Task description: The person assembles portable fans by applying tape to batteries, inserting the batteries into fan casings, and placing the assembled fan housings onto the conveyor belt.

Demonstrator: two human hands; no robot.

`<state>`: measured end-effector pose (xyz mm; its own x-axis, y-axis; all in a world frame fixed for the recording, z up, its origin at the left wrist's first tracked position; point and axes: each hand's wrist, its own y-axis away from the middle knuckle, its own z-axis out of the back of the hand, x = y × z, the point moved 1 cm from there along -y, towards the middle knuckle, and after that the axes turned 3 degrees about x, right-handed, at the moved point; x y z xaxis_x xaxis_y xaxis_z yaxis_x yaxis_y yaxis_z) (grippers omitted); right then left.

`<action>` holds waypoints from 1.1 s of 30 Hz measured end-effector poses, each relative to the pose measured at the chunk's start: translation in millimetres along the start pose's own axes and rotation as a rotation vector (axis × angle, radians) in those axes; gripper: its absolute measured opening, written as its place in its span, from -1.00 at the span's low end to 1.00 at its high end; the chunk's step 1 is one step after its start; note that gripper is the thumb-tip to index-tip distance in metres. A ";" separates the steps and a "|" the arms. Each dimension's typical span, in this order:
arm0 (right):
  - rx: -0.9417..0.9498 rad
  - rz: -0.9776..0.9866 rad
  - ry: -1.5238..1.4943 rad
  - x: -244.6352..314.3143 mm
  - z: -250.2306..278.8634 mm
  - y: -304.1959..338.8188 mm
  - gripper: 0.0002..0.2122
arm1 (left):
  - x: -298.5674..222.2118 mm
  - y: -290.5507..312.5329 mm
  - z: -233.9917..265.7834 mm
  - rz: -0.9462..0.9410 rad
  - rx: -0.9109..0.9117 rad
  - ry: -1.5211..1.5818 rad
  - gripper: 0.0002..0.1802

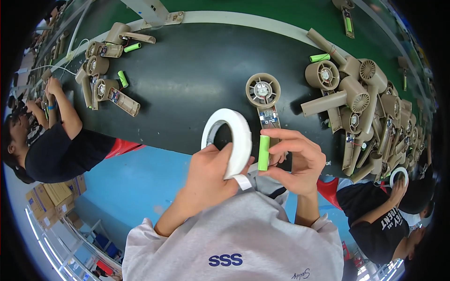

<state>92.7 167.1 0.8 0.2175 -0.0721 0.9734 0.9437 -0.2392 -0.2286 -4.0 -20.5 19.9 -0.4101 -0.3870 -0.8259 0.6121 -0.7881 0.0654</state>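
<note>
- Left hand (211,173) is clamped on a white tape roll (233,138), held upright.
- Right hand (295,161) pinches a green battery (264,152) upright, just right of the roll.
- A tan fan (265,98) lies beyond on the black belt (187,79).

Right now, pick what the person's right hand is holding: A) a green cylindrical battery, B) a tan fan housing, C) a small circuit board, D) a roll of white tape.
A: the right hand pinches a green cylindrical battery upright between thumb and fingers, while the roll of white tape sits in the left hand.
</note>
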 end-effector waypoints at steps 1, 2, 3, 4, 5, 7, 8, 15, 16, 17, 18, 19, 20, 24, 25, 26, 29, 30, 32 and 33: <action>0.000 -0.005 -0.004 -1.7 -0.3 0.9 -0.62 | 0.2 0.9 -1.3 0.006 0.003 0.000 -0.74; -0.002 0.031 -0.011 -3.1 -0.2 1.5 -0.61 | 0.3 1.7 -2.8 -0.015 0.043 -0.030 -0.69; -0.005 0.066 -0.016 -4.1 -0.2 2.3 -0.60 | 0.4 2.4 -4.3 -0.036 0.084 -0.059 -0.64; -0.006 0.063 -0.018 -4.9 0.0 2.0 -0.60 | 1.8 3.1 -6.2 -0.060 0.091 -0.068 -0.57; 0.005 0.059 -0.020 -5.0 0.0 1.5 -0.60 | 1.7 3.7 -6.9 -0.058 0.093 -0.067 -0.57; 0.013 0.054 -0.021 -4.3 0.1 1.5 -0.59 | 1.3 4.7 -8.4 -0.057 0.103 -0.082 -0.60; 0.011 0.033 -0.018 -3.9 0.2 1.7 -0.58 | 1.0 4.5 -7.8 -0.058 0.106 -0.082 -0.60; 0.053 0.067 0.028 0.5 0.8 -4.4 -0.58 | 5.5 7.5 -9.2 -0.100 0.068 -0.073 -0.63; 0.052 0.065 0.026 0.0 0.1 -3.3 -0.58 | 6.6 8.1 -9.3 -0.120 0.050 -0.063 -0.63; 0.049 0.070 0.020 -0.5 -0.9 -1.9 -0.59 | 7.2 8.2 -9.3 -0.118 0.052 -0.063 -0.63; 0.046 0.076 0.014 -1.0 -1.9 -0.9 -0.61 | 7.7 8.0 -9.4 -0.133 0.047 -0.052 -0.63; 0.045 0.074 0.011 -0.6 -2.1 -1.1 -0.61 | 7.8 7.9 -9.0 -0.147 0.042 -0.042 -0.62; 0.059 0.103 0.071 1.1 -1.7 -1.8 -0.60 | 7.6 7.8 -8.6 -0.145 0.043 -0.043 -0.62; 0.083 0.238 0.358 10.4 -1.7 -7.8 -0.61 | 5.9 8.0 -5.1 -0.147 0.035 -0.054 -0.62; 0.083 0.237 0.358 10.2 -2.9 -7.2 -0.61 | 5.0 7.7 -4.3 -0.148 0.040 -0.088 -0.62; 0.052 0.255 0.410 10.4 -5.0 -6.2 -0.60 | 2.4 7.0 -1.1 -0.147 0.041 -0.087 -0.62; 0.014 0.291 0.514 6.2 -11.2 -2.9 -0.60 | -2.7 8.4 6.3 -0.133 0.070 -0.301 -0.62; 0.007 0.307 0.569 4.0 -13.5 -1.6 -0.60 | -3.1 10.9 5.6 -0.093 0.064 -0.392 -0.64; -0.008 0.311 0.608 3.4 -17.9 1.8 -0.59 | -6.0 16.4 4.0 -0.055 0.057 -0.482 -0.66; -0.024 0.316 0.648 3.2 -20.4 4.0 -0.59 | -8.2 19.9 3.3 -0.018 0.040 -0.511 -0.68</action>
<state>92.0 146.1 2.7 0.2804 -0.6994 0.6575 0.8529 -0.1327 -0.5049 9.3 -34.5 29.8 -0.7046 -0.5503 -0.4480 0.5798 -0.8105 0.0836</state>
